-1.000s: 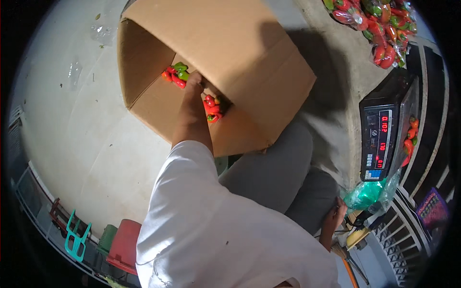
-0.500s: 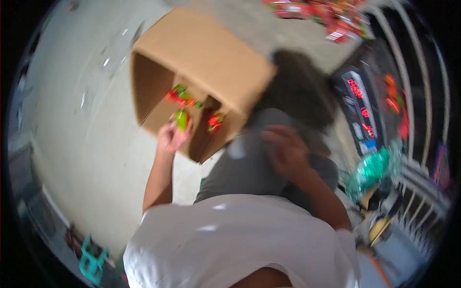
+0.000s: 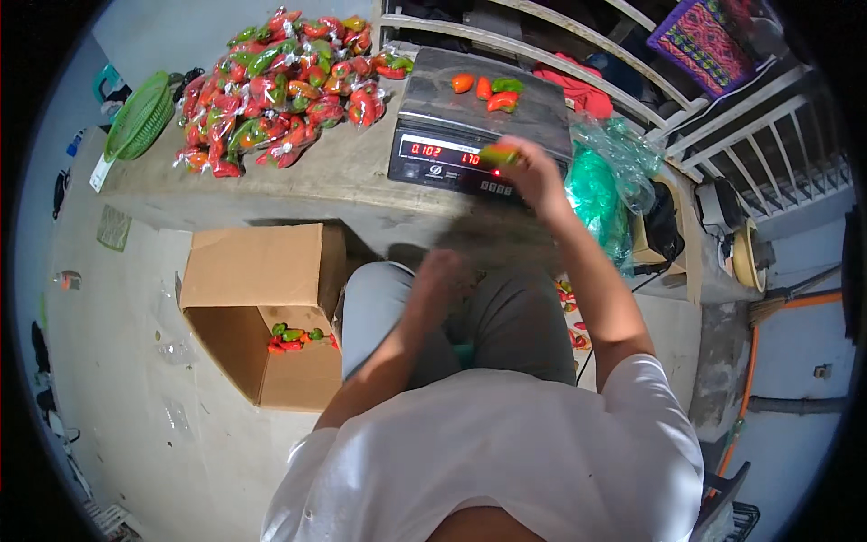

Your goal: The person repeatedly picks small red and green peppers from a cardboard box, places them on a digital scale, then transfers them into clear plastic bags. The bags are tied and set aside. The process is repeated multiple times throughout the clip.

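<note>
A green pepper (image 3: 499, 155) with a yellowish-red tinge is in the fingers of my right hand (image 3: 535, 173), held just above the front display of a dark digital scale (image 3: 433, 99). Several small orange, red and green peppers (image 3: 488, 90) lie on the scale's plate. Over my lap, near my left knee, is my left hand (image 3: 440, 273), blurred so that its fingers do not show clearly. To the left of my legs a cardboard box (image 3: 257, 262) lies with its opening toward me, and red and green loose peppers (image 3: 293, 339) are inside.
Bagged peppers (image 3: 280, 90) are heaped on the concrete ledge (image 3: 361, 172), with a green basket (image 3: 140, 117) at their left. Green plastic bags (image 3: 596, 199) lie right of the scale. White railings (image 3: 533, 32) run behind. More peppers (image 3: 578, 339) show beside my right leg.
My view has turned from the box to the scale. My left hand, which held a green pepper at the box, is now over my lap. My right hand has risen to the scale, holding a green pepper.
</note>
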Demonstrator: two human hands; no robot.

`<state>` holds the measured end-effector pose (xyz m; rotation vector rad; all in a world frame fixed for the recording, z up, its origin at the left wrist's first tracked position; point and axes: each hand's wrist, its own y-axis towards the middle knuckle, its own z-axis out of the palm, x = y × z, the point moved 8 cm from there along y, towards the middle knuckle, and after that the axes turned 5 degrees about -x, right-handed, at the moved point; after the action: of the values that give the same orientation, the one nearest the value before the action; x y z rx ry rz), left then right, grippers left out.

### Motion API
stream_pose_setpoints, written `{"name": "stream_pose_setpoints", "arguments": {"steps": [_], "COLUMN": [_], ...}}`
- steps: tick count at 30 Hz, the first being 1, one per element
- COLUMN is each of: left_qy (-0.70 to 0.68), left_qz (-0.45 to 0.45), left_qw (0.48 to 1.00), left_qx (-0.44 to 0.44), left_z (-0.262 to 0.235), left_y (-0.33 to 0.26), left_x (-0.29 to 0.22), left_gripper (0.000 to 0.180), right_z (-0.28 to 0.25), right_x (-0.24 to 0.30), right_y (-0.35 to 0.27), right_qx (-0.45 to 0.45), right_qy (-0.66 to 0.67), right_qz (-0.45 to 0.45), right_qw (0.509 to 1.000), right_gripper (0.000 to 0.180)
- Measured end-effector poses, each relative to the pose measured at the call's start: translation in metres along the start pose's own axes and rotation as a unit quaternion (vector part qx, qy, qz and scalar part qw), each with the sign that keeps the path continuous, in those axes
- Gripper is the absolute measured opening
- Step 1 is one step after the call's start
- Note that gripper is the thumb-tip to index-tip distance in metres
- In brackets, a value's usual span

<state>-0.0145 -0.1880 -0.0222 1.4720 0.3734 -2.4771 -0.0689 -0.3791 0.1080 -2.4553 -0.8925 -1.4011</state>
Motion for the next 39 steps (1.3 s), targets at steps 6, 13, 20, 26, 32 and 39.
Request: {"name": "stream_pose_setpoints", "arguments": {"steps": [6, 13, 20, 26, 32, 39], "left_qy": [0.056, -0.077, -0.12, -0.058, -0.062, -0.142], "left_qz": [-0.281, -0.314, -0.324, -0.335, -0.331, -0.284], "left_qw": [0.956, 0.946, 0.938, 0.94, 0.942, 0.943], "left_qx": [0.057, -0.005, 0.029, -0.004, -0.012, 0.1], "left_z": [0.008, -0.009, 0.005, -0.003, -0.006, -0.019], "left_y": [-0.002, 0.003, 0.007, 0.003, 0.005, 0.004], "left_x": [0.081, 0.078, 0.09, 0.081, 0.082, 0.089], "left_gripper": [0.018, 0.012, 0.016, 0.013, 0.017, 0.023], "right_z": [-0.076, -0.06, -0.077, -0.081, -0.079, -0.051], "right_x": [-0.066, -0.074, -0.081, -0.084, -0.085, -0.069], "right_y": [0.061, 0.074, 0.061, 0.056, 0.055, 0.076], "right_qx": [-0.302, -0.234, -0.22, -0.209, -0.206, -0.199], "right_qy": [-0.284, -0.318, -0.303, -0.297, -0.287, -0.326], "right_qz": [-0.042, -0.033, -0.034, -0.002, 0.009, -0.085], "right_qw": [0.909, 0.918, 0.927, 0.931, 0.936, 0.92], "right_gripper": [0.041, 0.053, 0.064, 0.064, 0.064, 0.06]}}
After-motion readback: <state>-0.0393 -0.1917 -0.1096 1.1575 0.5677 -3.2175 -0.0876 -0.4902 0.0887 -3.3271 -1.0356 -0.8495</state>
